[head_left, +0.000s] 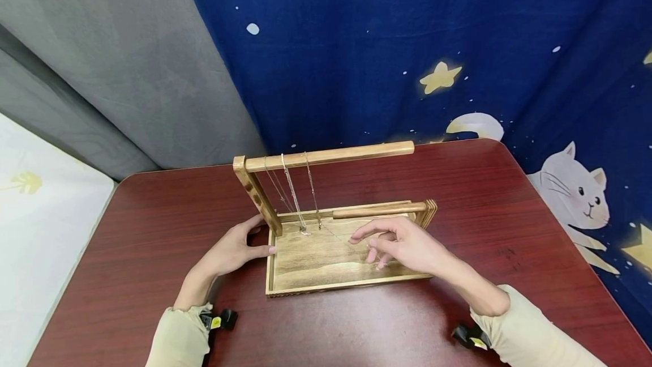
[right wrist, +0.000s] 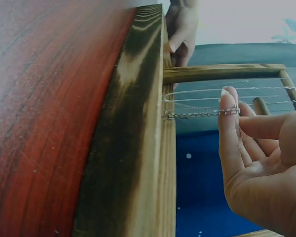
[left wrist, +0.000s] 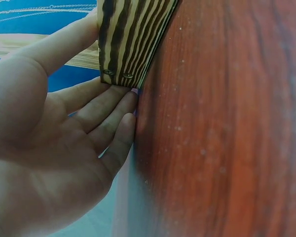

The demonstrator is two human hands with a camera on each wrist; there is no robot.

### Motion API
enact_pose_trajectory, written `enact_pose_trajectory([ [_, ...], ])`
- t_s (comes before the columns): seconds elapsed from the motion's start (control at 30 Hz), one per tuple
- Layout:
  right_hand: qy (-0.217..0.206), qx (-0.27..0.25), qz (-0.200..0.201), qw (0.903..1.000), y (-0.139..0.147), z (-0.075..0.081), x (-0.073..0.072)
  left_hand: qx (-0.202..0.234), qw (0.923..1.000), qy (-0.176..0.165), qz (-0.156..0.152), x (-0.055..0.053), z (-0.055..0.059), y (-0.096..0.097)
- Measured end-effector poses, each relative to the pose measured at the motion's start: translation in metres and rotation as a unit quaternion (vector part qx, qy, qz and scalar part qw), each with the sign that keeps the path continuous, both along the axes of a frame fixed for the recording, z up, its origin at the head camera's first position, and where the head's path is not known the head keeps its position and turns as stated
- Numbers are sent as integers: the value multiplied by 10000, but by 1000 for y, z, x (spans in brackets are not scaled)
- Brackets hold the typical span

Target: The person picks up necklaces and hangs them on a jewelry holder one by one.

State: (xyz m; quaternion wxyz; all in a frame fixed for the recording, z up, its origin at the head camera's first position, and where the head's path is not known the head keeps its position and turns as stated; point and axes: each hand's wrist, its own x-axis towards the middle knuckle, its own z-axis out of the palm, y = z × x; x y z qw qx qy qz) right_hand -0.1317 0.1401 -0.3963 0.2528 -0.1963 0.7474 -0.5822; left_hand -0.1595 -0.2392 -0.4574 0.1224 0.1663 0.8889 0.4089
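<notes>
A wooden jewelry stand (head_left: 326,262) with a shallow tray base stands in front of me. Thin silver necklaces (head_left: 291,186) hang from its upper bar (head_left: 351,154) near the left post. My left hand (head_left: 236,249) holds the stand's left end, thumb on the tray rim and fingers on the outer side; the left wrist view shows them against the striped wood (left wrist: 128,44). Over the tray's right half, my right hand (head_left: 407,245) pinches a silver chain (right wrist: 197,115) between thumb and fingers. The chain stretches leftward from the fingers, low over the tray.
A shorter lower bar (head_left: 379,210) runs along the tray's back from a short right post (head_left: 427,213). The dark red table (head_left: 168,214) surrounds the stand. Behind it hang a grey curtain (head_left: 127,61) and a blue starry curtain (head_left: 356,55).
</notes>
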Motion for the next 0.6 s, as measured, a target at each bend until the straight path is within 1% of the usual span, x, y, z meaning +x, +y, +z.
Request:
enact_pose_trajectory([
  [0.1,-32,-28,156,9999,2,7,3,40,10000,-6,3,0,0,0],
  [0.27,91,-141,373,9992,4,20,7,69,10000,-2,-26,0,2,0],
  [0.43,49,-142,280,9995,6,32,10,46,10000,-12,-36,0,1,0],
  [0.6,20,-307,227,9993,9,38,11,18,10000,-38,-38,0,0,-1],
])
